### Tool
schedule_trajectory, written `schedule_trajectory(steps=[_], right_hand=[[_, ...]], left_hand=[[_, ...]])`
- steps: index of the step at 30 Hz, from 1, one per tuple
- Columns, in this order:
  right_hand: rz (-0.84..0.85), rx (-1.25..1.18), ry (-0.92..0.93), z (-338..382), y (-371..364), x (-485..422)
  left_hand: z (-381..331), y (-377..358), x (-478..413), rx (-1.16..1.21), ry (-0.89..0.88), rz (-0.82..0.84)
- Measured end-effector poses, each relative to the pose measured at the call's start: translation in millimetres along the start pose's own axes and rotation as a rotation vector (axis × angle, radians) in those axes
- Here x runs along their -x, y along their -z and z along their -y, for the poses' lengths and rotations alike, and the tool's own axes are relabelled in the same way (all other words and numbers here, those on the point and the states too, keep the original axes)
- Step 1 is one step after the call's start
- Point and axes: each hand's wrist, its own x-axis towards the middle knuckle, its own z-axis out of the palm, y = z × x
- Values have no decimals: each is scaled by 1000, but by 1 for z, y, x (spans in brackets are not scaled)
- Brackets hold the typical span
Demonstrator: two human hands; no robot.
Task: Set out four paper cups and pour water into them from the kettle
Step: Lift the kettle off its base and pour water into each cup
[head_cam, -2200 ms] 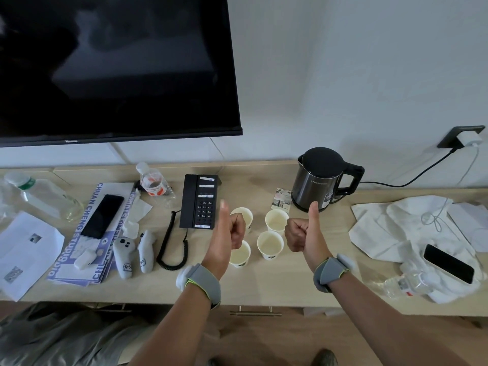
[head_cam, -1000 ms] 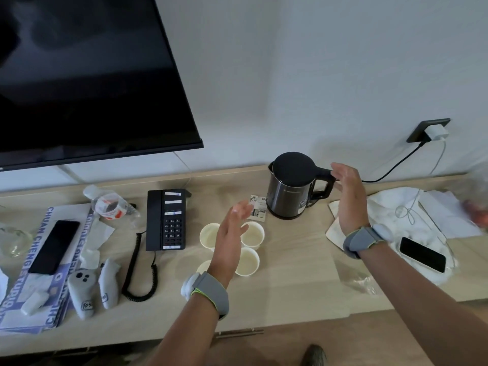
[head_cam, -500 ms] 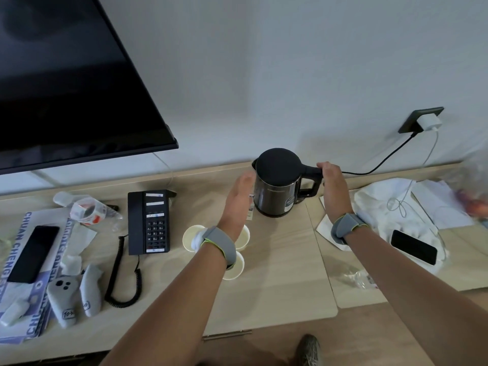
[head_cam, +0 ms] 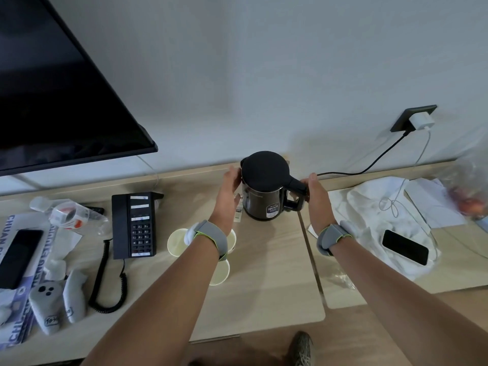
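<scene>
desk (head_cam: pixel 269 262): kettle (head_cam: pixel 264 192) upright, spout (head_cam: pixel 242 163) probably leftward

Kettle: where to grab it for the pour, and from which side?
Take the dark steel electric kettle by its black loop handle, coming from the right: the handle juts rightward, away from the white paper cups. The right hand holds it there; the left hand touches the body.

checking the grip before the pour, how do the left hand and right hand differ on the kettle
The left hand lies flat against the kettle's side; the right hand curls round its handle. The left arm reaches over the paper cups; the right arm passes beside the white cloth. Both touch the upright kettle and wear grey wristbands.
</scene>
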Motion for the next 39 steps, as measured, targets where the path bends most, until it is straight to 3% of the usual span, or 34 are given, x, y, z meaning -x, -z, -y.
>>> schedule_trajectory(steps=[9,17,39], right_hand=[[34,190,133,-15,1,-5],[8,124,140,-18,-4,-12],[-106,-41,73,7,-21,-2]], left_hand=[[12,-6,-16,-56,25,-11],[19,-14,-26,-65,1,-113],[1,-16,-7,-66,-29,-111]])
